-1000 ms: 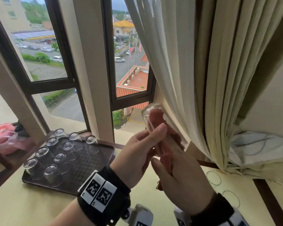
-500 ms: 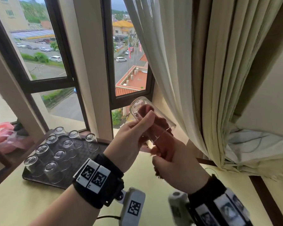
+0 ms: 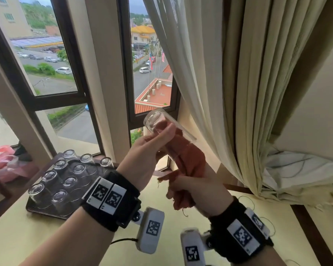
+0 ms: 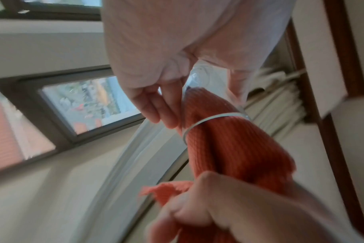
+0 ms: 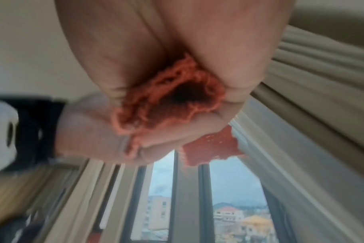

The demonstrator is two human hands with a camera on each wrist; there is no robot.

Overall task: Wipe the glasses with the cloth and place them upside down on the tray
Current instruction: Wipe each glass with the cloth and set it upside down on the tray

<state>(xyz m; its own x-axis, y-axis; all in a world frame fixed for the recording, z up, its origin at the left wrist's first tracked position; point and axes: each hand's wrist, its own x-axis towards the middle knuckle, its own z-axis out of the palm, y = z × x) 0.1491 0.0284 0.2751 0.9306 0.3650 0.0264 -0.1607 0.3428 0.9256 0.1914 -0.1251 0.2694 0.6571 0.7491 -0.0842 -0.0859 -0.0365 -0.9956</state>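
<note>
The person's left hand (image 3: 142, 158) grips a clear cylindrical drinking glass (image 3: 158, 123), thumb across its near side and fingers curled round the far side. The glass is held in the air in front of the dark-framed window (image 3: 79, 96), tilted, with its thick base up and to the left and its open rim down and to the right. A rust-orange knitted cloth (image 3: 188, 160) is stuffed into the mouth of the glass; in the left wrist view the cloth (image 4: 229, 141) fills the opening and the rim circles it tightly.

The right hand (image 3: 200, 191) sits just below the glass, fist closed round the bunched tail of the cloth, with frayed ends hanging out under the palm. The right wrist view shows the cloth (image 5: 168, 102) clenched between palm and curled fingers. The two hands are close together, joined by glass and cloth, the left hand above and to the left.

A dark rectangular tray (image 3: 46, 210) rests on the pale yellow tabletop (image 3: 37, 237) at lower left, well apart from the hands. Nine clear glasses (image 3: 69, 182) stand upside down on it in three rows. Pink plastic wrapping (image 3: 0, 160) lies beyond the tray at the left edge. Cream pleated curtains (image 3: 248, 93) hang to the right of the held glass. Both wrists wear black bands with printed square markers (image 3: 106, 194).
</note>
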